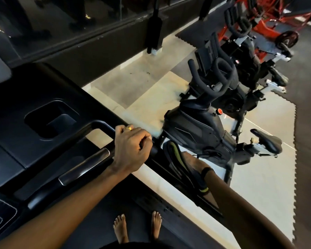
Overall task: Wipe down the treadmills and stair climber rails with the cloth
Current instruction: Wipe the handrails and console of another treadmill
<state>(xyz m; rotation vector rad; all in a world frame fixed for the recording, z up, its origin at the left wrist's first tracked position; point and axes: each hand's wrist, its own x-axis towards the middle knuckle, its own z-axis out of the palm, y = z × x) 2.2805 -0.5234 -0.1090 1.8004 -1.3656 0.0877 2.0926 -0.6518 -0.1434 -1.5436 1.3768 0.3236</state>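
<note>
Left hand (132, 148): forearm extended forward, fingers curled tight around glossy black tubular treadmill side rail (90, 163), gold ring visible. Right hand (192, 161): arm reaching forward, palm down, pressing dark cloth with yellow-green trim (176, 155) onto same rail farther right; finger position cannot be told. Bare feet (138, 229) on black treadmill belt (101, 211).

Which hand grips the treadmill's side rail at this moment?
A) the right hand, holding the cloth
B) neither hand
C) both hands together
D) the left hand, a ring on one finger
D: the left hand, wearing a gold ring, has its grip around the side rail, while the right hand lies further along on the dark cloth.
</note>
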